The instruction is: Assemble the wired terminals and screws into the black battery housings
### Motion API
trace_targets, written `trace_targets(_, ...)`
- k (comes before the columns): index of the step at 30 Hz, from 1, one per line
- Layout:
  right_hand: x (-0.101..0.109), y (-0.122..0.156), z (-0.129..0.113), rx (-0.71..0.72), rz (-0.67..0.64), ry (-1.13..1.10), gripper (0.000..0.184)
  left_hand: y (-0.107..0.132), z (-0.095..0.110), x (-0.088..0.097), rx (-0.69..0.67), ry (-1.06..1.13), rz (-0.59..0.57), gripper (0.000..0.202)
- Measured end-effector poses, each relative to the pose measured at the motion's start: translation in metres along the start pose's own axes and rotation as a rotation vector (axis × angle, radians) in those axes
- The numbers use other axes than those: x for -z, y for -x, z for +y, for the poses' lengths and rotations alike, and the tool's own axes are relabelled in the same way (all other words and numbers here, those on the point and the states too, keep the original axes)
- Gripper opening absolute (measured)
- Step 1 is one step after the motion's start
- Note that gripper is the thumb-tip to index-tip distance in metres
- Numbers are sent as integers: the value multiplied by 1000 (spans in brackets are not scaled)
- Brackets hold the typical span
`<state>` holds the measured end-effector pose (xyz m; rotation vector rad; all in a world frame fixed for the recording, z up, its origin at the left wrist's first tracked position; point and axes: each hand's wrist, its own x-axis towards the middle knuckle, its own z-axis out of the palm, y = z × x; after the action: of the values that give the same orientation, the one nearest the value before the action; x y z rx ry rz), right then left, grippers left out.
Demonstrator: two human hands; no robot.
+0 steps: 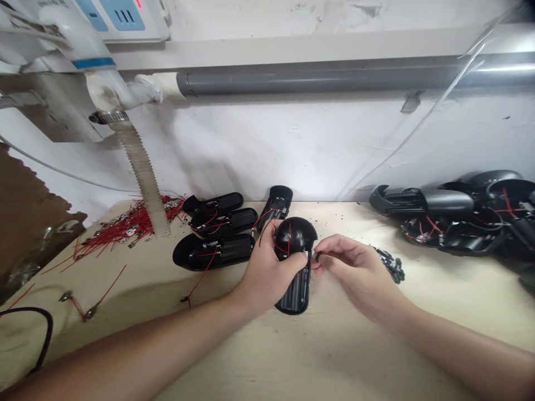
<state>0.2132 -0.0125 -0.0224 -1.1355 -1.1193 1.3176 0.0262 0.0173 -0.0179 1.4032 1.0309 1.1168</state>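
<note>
Pale tabletop [334, 345]; black shell [300, 281] lengthwise toward wall [267, 145].

On the tabletop [330, 356], around the housing [295, 303] in the left grip [271, 267]: three housings [238, 220] at ten o'clock, wire leads [134, 223] beyond towards nine, loose parts [392, 264] at three, heaped housings [449, 203] past them towards two.

- This looks like a workshop, where lots of the same thing get made.
- Many black shells [215, 253] that look alike lie on a pale wooden table [326, 356].
- There is a big pile of red wires [129, 225] and a little heap of small black bits [390, 264].
- A bendy hose [140, 167] hangs from white pipes [100, 83].
- A long grey pipe [313, 79] runs along the scuffed white wall [267, 145].
</note>
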Motion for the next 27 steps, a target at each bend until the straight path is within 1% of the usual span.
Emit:
trace_targets(6,0,-2,-1,-19,42,-25,17,0,2,0,7,-4,-4,34)
trace_targets(13,0,-1,-1,-46,37,-23,17,0,1,0,5,-9,-15,35)
trace_targets(19,-2,-2,-5,-53,49,-21,14,2,-1,-1,3,16,-36,32)
trace_targets(27,-1,-1,-1,12,-19,42,18,1,-3,-1,4,21,-36,31)
